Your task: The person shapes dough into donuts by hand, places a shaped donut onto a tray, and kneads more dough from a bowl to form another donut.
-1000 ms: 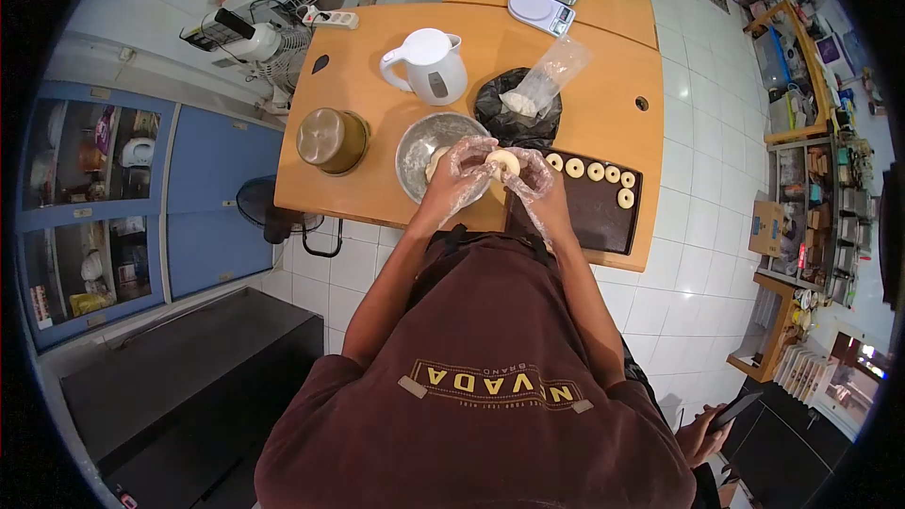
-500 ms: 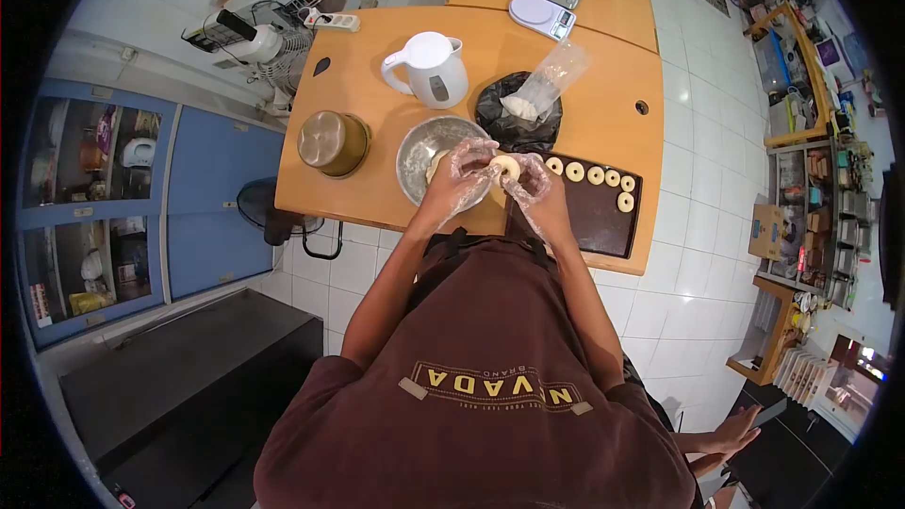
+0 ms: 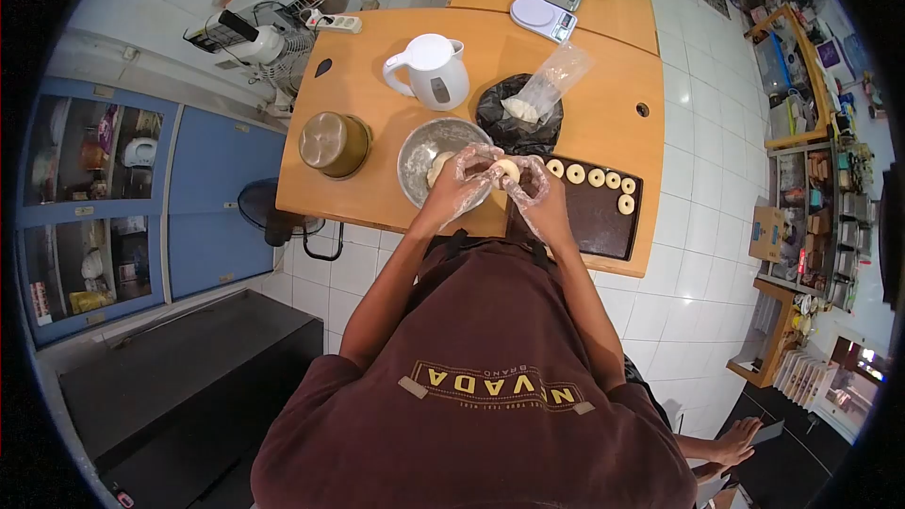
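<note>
Between my two floury hands is a pale ring of dough, pinched from both sides. My left hand grips its left side, above the right rim of a metal bowl. Gripping the opposite side, my right hand is over the left end of a dark baking tray. Several small dough rings lie on that tray, along its far edge and right corner. A lump of dough shows in the bowl, partly hidden by my left hand.
A white electric kettle and a brown-gold pot stand on the wooden table. Beyond the tray sits a black plastic bag with a clear bag of white dough or flour. A kitchen scale is farther back. Another person's hand shows lower right.
Both my hands keep hold of the dough ring with only slight finger shifts. At lower right, the other person's hand has moved a little. The whole view has shifted slightly.
</note>
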The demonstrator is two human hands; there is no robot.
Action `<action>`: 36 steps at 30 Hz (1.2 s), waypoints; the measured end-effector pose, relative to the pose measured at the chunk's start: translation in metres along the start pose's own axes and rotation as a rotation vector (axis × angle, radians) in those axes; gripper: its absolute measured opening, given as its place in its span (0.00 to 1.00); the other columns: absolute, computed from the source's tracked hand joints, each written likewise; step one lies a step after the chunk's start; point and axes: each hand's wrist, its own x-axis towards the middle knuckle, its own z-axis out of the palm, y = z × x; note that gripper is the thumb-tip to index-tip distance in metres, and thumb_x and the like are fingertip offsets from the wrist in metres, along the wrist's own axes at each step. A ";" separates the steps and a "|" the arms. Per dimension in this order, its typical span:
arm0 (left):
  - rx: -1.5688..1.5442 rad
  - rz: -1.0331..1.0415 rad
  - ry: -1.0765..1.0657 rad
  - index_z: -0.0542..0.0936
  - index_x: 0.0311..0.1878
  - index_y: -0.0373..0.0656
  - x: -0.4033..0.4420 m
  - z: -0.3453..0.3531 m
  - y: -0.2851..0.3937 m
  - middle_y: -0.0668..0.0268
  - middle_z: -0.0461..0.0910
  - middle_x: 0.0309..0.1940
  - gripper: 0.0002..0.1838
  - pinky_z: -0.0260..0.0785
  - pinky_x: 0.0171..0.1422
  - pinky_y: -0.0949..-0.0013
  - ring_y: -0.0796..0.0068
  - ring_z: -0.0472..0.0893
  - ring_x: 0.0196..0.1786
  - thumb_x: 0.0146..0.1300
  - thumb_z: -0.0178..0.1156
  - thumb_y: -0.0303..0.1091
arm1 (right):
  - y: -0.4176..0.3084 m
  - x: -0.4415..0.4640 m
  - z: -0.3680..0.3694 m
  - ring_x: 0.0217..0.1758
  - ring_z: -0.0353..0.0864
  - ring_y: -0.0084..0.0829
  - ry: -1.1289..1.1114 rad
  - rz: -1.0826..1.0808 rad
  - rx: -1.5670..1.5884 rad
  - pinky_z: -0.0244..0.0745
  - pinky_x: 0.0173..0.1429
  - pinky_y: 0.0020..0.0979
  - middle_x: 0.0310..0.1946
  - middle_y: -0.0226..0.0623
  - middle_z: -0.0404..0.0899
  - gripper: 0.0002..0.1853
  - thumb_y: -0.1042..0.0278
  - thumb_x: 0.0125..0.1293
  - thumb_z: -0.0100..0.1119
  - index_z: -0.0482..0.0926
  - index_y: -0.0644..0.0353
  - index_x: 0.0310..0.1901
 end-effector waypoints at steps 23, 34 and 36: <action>-0.066 -0.029 0.070 0.79 0.64 0.35 -0.004 0.006 0.004 0.62 0.83 0.60 0.19 0.75 0.66 0.68 0.74 0.82 0.62 0.75 0.64 0.33 | 0.005 0.002 -0.006 0.53 0.85 0.24 0.080 0.227 0.667 0.82 0.57 0.30 0.50 0.32 0.86 0.12 0.69 0.74 0.67 0.82 0.59 0.56; -0.084 -0.080 0.040 0.79 0.65 0.36 0.001 0.004 0.006 0.61 0.83 0.59 0.20 0.76 0.67 0.67 0.73 0.81 0.62 0.75 0.65 0.34 | 0.004 0.005 -0.010 0.54 0.84 0.21 0.021 0.174 0.422 0.79 0.58 0.26 0.52 0.32 0.87 0.16 0.70 0.74 0.67 0.83 0.61 0.61; -0.146 -0.146 0.056 0.78 0.66 0.37 0.002 0.001 0.002 0.59 0.82 0.61 0.21 0.76 0.69 0.65 0.70 0.81 0.63 0.74 0.65 0.34 | 0.004 0.005 -0.009 0.54 0.84 0.21 0.034 0.159 0.437 0.79 0.59 0.26 0.52 0.31 0.87 0.16 0.70 0.74 0.66 0.83 0.61 0.61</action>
